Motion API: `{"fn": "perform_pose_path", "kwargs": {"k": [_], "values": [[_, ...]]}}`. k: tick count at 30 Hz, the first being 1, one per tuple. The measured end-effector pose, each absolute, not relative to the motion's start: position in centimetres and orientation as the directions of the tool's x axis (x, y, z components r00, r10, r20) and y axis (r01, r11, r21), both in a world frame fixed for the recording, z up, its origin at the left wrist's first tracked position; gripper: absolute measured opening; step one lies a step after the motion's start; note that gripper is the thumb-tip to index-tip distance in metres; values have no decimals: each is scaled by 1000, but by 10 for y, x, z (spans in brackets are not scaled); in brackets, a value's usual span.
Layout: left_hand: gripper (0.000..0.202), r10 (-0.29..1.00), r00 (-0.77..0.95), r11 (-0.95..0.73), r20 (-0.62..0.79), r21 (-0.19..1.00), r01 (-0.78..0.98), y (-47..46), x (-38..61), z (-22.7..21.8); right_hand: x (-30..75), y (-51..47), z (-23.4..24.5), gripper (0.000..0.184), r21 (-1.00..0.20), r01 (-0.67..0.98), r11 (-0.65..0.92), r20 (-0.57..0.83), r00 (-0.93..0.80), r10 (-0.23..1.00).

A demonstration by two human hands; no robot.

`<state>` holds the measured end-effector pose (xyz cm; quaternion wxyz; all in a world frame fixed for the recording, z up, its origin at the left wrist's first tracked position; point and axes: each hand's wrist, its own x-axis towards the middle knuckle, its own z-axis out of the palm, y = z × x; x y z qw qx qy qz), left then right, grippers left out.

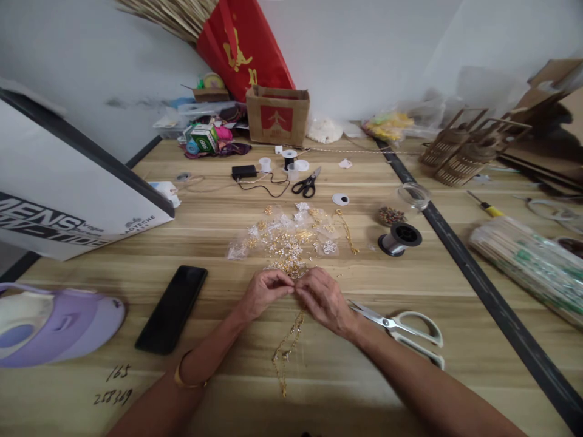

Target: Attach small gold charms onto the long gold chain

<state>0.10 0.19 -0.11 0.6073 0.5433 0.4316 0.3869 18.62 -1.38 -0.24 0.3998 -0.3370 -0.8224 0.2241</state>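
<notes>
My left hand is closed in a pinch, its thumb and index fingertips meeting those of my right hand. Whatever sits between the left fingertips is too small to make out. My right hand is also closed, fingers bent together. From under it a beaded gold chain trails down over the table towards me. Just beyond both hands lies a heap of small gold and silver jewellery findings, with several small clear plastic bags around it. A second gold chain rests to the right of the heap.
White-handled scissors lie by my right forearm, and a wire spool stands farther right. Black scissors are behind the heap. A black phone and a purple visor lie left. A large white box leans in from the left.
</notes>
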Motion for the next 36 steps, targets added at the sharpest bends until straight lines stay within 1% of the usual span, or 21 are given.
{"fn": "perform_pose_path", "kwargs": {"k": [12,18,27,30,36], "values": [[13,935,338,115,-104,993,-12,2,1,1,186,-14,-5,7,-641,376,669,508,-446,737],[14,932,343,131,-117,991,-19,2,2,0,187,-13,-8,8,-633,383,672,520,-432,737],[14,936,341,105,-89,994,-28,3,2,-2,187,-12,-7,8,-637,368,677,530,-429,731],[12,933,352,94,-78,995,-30,3,2,-2,188,-12,-8,8,-651,353,672,522,-435,734],[10,929,365,79,-59,996,-40,2,1,-5,187,-14,-10,9,-705,363,609,467,-409,784]]}}
